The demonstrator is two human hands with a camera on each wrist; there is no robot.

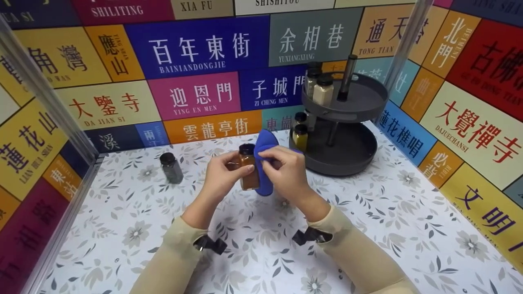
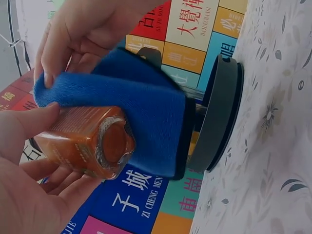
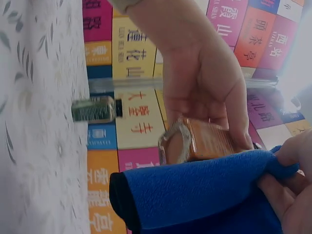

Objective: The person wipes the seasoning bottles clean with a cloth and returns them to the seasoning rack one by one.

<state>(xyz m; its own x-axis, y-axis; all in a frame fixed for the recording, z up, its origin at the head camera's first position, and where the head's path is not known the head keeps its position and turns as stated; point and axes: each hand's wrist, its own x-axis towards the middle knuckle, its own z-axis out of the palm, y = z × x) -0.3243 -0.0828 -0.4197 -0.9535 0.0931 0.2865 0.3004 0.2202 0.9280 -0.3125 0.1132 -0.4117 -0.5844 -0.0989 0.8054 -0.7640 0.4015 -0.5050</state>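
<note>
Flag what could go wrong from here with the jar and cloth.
1. Drop: the left hand holds the orange-brown jar off the table, so a loosened grip could let it fall.
2. Twist: the right hand has the blue cloth up against that jar; a hard rub might push it out of the grip.
3. Bump: the grey-green jar stands left of the left hand; an outward swing could tip it.

Head view looks down; nearer wrist views share the cloth (image 2: 151, 117).
</note>
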